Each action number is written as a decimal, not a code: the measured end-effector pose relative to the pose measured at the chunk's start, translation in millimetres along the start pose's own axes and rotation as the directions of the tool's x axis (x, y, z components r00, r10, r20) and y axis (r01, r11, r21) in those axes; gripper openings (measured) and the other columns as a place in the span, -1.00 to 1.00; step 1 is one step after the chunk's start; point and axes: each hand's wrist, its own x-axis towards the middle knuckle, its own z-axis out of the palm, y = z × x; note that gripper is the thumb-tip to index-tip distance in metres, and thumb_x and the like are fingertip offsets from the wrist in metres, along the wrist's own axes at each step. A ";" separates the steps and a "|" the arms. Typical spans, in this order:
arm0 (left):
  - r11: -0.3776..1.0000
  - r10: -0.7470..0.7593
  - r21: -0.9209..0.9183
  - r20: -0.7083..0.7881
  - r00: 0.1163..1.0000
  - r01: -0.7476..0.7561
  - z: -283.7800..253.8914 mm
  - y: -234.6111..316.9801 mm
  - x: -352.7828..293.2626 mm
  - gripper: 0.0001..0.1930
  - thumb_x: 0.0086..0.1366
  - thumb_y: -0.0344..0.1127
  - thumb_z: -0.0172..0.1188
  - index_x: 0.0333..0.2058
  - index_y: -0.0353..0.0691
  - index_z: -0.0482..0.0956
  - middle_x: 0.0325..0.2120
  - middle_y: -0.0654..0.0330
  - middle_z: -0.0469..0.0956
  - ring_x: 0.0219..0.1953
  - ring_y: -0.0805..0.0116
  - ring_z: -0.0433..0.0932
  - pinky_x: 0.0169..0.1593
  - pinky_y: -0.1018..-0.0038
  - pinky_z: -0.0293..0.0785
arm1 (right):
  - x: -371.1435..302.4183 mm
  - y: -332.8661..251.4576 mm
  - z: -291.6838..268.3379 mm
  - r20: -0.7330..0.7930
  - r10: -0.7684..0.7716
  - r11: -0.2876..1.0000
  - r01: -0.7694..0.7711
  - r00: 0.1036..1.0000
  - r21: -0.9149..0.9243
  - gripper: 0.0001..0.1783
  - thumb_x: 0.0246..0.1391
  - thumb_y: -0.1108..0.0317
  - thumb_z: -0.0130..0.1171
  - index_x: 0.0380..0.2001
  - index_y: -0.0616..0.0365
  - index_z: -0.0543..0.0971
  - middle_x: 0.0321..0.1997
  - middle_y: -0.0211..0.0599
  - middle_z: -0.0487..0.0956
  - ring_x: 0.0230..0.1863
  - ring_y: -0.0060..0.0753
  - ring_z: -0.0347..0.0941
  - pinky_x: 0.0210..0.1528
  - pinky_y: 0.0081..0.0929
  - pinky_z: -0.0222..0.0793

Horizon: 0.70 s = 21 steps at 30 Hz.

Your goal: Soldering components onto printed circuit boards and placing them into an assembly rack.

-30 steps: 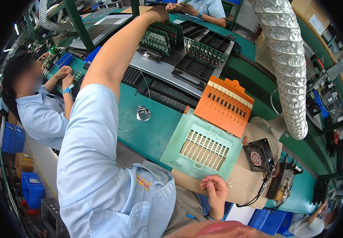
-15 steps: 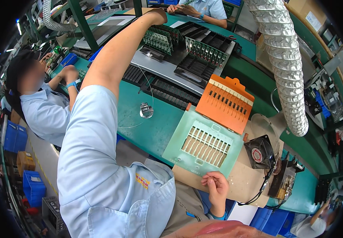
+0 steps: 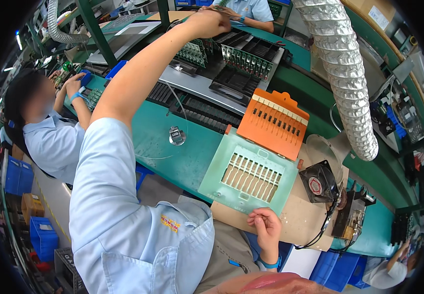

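At upper right I see a ridged hose (image 3: 338, 73) of crinkled, shiny silver foil; right of centre, a smooth pale-green plastic-looking frame (image 3: 214, 181) and a matt orange panel (image 3: 270, 141).

Our bare left hand (image 3: 211, 23) has come right and nearer from the far end of the left row of upright green circuit boards (image 3: 191, 54), now showing toward the right row of upright green circuit boards (image 3: 243, 61), contact unclear. Our pale blue cloth sleeve (image 3: 104, 166) swung left, so we see more of a blue frame (image 3: 143, 176) below the teal worktop (image 3: 202, 164). Left co-worker's hands (image 3: 76, 84) went up from flat green circuit boards (image 3: 93, 97) to beside a small blue bin (image 3: 86, 77).
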 end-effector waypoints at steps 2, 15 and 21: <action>0.999 0.052 -0.002 -0.011 0.999 -0.052 -1.2 11.1 -2.1 -0.85 0.38 -0.25 0.24 -0.22 -0.06 0.77 -0.34 0.23 0.71 -0.32 0.10 0.64 -0.16 0.26 0.57 | -1.0 -0.4 0.6 -0.002 0.001 1.000 -0.001 1.000 -0.006 -0.77 0.26 0.65 0.05 -0.05 0.34 0.57 -0.17 -0.15 0.64 -0.25 -0.39 0.58 -0.13 -0.55 0.54; 0.979 0.186 -0.064 -0.122 0.975 -0.195 49.4 38.2 -48.3 -0.84 0.27 -0.24 0.29 -0.20 -0.07 0.72 -0.39 0.22 0.67 -0.37 0.09 0.65 -0.26 0.28 0.58 | 0.5 2.1 -0.6 0.025 -0.012 0.996 0.015 1.000 -0.092 -0.79 0.32 0.57 0.06 -0.02 0.32 0.55 -0.16 -0.14 0.63 -0.27 -0.39 0.55 -0.16 -0.55 0.52; 0.970 -0.165 -0.137 0.230 0.959 0.200 -20.8 114.7 -178.3 -0.85 0.23 -0.25 0.35 -0.25 -0.10 0.77 -0.35 0.26 0.72 -0.32 0.20 0.65 -0.18 0.31 0.59 | 3.0 4.2 -3.3 0.030 -0.072 0.993 0.075 0.997 -0.095 -0.80 0.34 0.54 0.06 -0.02 0.32 0.54 -0.16 -0.12 0.61 -0.27 -0.37 0.54 -0.17 -0.53 0.52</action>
